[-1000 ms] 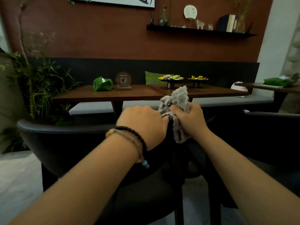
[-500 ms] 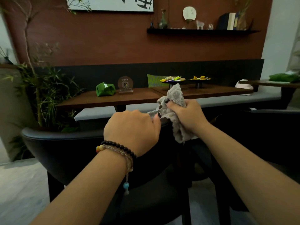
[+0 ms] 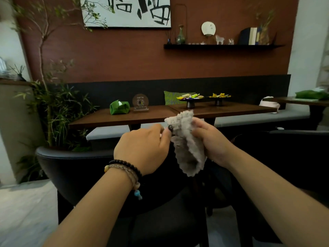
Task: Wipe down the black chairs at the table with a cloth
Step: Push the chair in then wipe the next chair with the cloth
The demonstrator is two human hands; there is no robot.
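Observation:
A grey fluffy cloth (image 3: 187, 145) hangs between my two hands, above the back of a black chair (image 3: 74, 164). My right hand (image 3: 211, 141) grips the cloth's right side, fingers curled round it. My left hand (image 3: 144, 148) pinches the cloth's left edge with thumb and fingertips; beaded bracelets sit on that wrist. A second black chair (image 3: 293, 154) stands at the right, next to the first. Both chairs face a brown wooden table (image 3: 160, 114).
On the table are a green tissue pouch (image 3: 119, 107), a round acrylic sign (image 3: 140, 102) and two dark stands of sweets (image 3: 190, 98). A grey bench (image 3: 258, 118) runs behind it. A leafy plant (image 3: 53, 111) stands at the left. Pale floor lies at lower left.
Both hands have lifted off the chair back and drawn slightly apart, spreading the cloth between them. The view has tilted up, showing more of the wall.

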